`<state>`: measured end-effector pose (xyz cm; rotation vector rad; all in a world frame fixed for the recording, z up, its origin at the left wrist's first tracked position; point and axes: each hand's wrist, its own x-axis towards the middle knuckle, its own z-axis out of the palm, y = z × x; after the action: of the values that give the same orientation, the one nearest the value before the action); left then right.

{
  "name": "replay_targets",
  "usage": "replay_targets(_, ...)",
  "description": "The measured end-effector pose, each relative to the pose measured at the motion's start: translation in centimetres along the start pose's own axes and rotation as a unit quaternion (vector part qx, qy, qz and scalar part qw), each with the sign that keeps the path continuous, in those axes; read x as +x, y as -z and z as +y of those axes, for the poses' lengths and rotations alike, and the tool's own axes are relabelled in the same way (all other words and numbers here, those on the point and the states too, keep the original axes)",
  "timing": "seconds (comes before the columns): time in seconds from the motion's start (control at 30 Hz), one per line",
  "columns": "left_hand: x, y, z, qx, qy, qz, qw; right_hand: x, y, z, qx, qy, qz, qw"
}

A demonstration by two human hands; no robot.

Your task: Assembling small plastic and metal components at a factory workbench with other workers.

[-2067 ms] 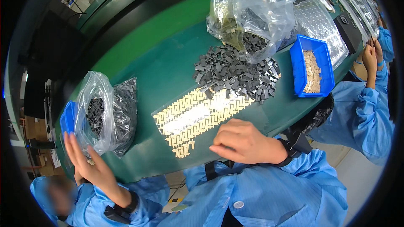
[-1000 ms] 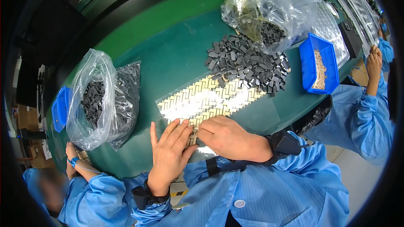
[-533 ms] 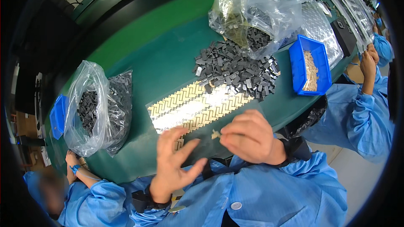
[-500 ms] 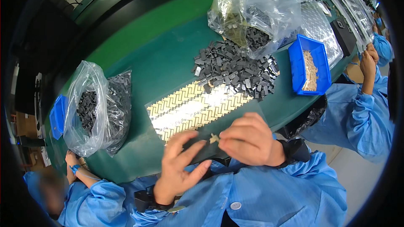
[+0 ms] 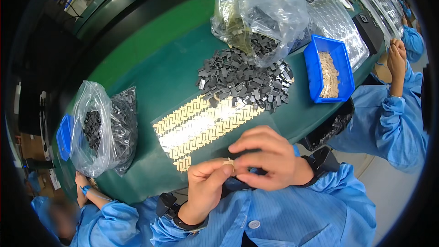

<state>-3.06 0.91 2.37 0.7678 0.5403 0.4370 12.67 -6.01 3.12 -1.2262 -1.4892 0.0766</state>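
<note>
My left hand is closed, with a small tan piece pinched between its thumb and forefinger. Close against that piece on the right, my right hand has its fingers apart, the forefinger raised over it and another fingertip at its edge. Whether that fingertip touches the piece is hard to tell. Just beyond both hands lies a clear sheet bearing zigzag rows of cream-coloured pieces, some washed out by glare. Against the sheet's far edge rests a heap of small dark grey blocks.
A blue bin of tan pieces stands at the right. Behind the heap is a clear plastic bag of grey blocks; another bag stands at the left beside a smaller blue bin. Co-workers in blue sit on both sides.
The small tan piece has passed from my right fingers into my left thumb and forefinger. My left hand has closed and moved right; the right fingers have spread. The view has shifted slightly.
</note>
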Motion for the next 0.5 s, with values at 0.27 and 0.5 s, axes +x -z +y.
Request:
replay_targets(0.27, 0.1, -1.2, 0.6, 0.207, -0.05, -0.008, 0.977, -0.5, 1.4, 0.5, 0.194, -0.202, -0.107, 0.954)
replay_targets(0.5, 0.0, -1.4, 0.6, 0.255, -0.097, 0.022, 0.962, -0.6, 1.2, 0.7, 0.101, -0.131, -0.083, 0.983)
